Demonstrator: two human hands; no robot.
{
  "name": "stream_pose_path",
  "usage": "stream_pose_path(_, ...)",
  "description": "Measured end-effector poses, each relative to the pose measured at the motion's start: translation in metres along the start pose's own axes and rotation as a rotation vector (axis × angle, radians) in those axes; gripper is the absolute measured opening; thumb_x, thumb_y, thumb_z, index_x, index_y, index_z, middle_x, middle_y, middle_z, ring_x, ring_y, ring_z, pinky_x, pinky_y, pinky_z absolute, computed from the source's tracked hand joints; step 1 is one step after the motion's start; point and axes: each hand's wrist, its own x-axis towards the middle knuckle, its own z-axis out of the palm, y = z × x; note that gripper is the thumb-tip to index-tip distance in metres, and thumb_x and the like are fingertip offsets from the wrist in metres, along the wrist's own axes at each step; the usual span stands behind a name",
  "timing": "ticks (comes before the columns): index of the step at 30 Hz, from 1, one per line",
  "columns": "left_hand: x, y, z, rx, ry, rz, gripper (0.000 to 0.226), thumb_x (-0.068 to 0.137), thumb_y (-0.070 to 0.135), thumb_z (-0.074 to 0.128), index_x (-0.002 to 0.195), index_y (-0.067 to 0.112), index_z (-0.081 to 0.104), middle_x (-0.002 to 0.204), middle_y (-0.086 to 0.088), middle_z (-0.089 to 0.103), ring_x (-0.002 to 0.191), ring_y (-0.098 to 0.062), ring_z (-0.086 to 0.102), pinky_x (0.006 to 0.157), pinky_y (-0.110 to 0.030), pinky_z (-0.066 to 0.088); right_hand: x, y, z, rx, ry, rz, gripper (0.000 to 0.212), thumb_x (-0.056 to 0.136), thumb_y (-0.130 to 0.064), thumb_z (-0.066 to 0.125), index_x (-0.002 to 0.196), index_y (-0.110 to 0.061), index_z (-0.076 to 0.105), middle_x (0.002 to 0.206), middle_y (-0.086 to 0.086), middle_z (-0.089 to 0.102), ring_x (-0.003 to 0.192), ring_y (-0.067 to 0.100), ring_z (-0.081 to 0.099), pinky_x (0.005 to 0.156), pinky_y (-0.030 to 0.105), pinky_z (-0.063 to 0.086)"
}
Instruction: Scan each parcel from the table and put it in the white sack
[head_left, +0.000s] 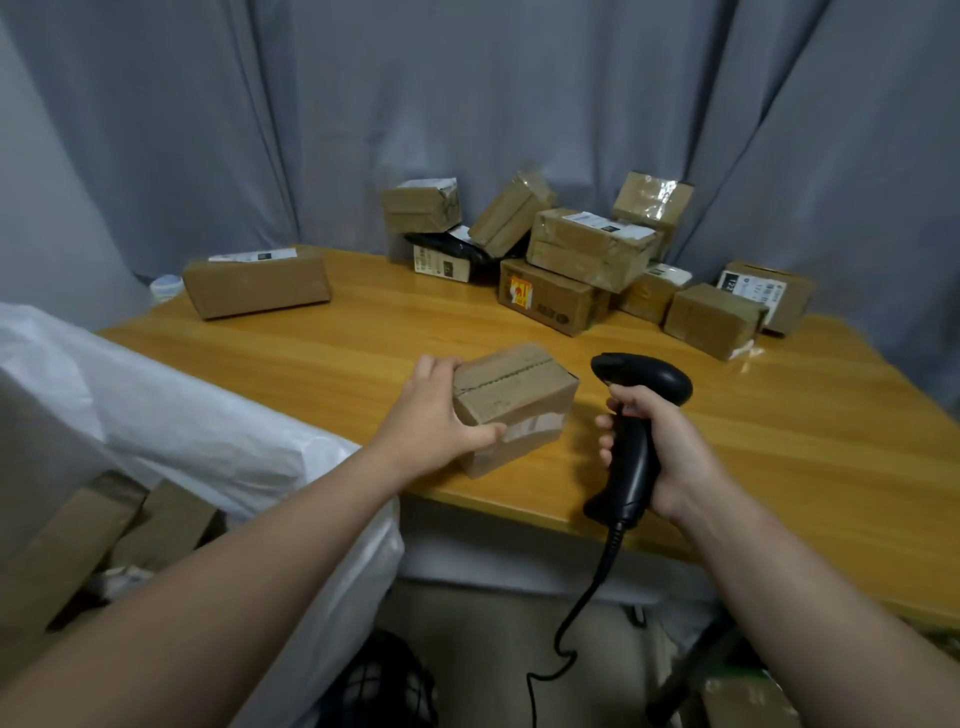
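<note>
Parcel in one hand, scanner in the other

The left hand (434, 415) grasps a small cardboard parcel (511, 402) above the near edge of the wooden worktop (779, 431). The right hand (657, 447) is wrapped round the grip of a black barcode scanner (636, 410), its head beside the parcel. The white sack (208, 431) stands to the left; more parcels (587, 254) are heaped at the worktop's far side

left hand (431, 415): bare | right hand (667, 447): bare | forearms (291, 530): bare to frame edge

Sack (182, 415) left of table (779, 441)
</note>
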Motion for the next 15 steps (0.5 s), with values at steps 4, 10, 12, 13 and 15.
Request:
stream_pose_path(4, -0.029, 0.019, 0.011, 0.378, 0.115, 0.272, 0.098, 0.064, 0.047, 0.082, 0.142, 0.012, 0.035, 0.132, -0.008, 0.042, 0.118, -0.024, 0.043, 0.100, -0.037, 0.038, -0.019, 0.019, -0.018, 0.027, 0.072, -0.081, 0.021, 0.084, -0.026, 0.069, 0.098, -0.010, 0.066, 0.083, 0.006, 0.069, 0.062, 0.014, 0.063, 0.048, 0.022, 0.052)
stream_pose_path(10, -0.049, 0.026, 0.030, 0.471, 0.100, 0.492, 0.074, 0.079, 0.068, 0.045, 0.124, 0.011, 0.055, 0.117, -0.011, 0.057, 0.107, -0.029, 0.055, 0.090, -0.042, 0.046, -0.024, 0.038, -0.032, 0.088, 0.168, -0.169, 0.023, 0.083, -0.024, 0.073, 0.101, -0.011, 0.068, 0.098, 0.008, 0.070, 0.099, 0.025, 0.066, 0.089, 0.039, 0.054)
stream_pose_path(12, -0.050, 0.035, 0.027, 0.285, 0.100, 0.372, 0.068, 0.087, 0.064, 0.038, 0.128, 0.013, 0.054, 0.126, -0.009, 0.052, 0.116, -0.026, 0.047, 0.097, -0.039, 0.038, -0.024, 0.044, -0.032, 0.063, 0.186, -0.186, 0.035, 0.081, -0.028, 0.075, 0.111, -0.013, 0.067, 0.105, 0.006, 0.069, 0.109, 0.026, 0.062, 0.097, 0.041, 0.047)
stream_pose_path(13, -0.049, 0.039, 0.025, 0.171, 0.108, 0.264, 0.067, 0.089, 0.063, 0.040, 0.133, 0.014, 0.050, 0.132, -0.008, 0.047, 0.122, -0.024, 0.042, 0.100, -0.037, 0.034, -0.025, 0.046, -0.032, 0.049, 0.188, -0.190, 0.040, 0.081, -0.030, 0.075, 0.115, -0.013, 0.066, 0.109, 0.005, 0.068, 0.111, 0.025, 0.061, 0.099, 0.042, 0.044)
stream_pose_path(15, -0.042, 0.044, 0.023, 0.013, 0.127, 0.033, 0.075, 0.088, 0.059, 0.051, 0.144, 0.012, 0.035, 0.143, -0.009, 0.036, 0.132, -0.024, 0.032, 0.108, -0.037, 0.028, -0.025, 0.050, -0.030, 0.017, 0.178, -0.201, 0.038, 0.082, -0.032, 0.073, 0.115, -0.016, 0.065, 0.113, 0.004, 0.068, 0.110, 0.022, 0.060, 0.101, 0.042, 0.043)
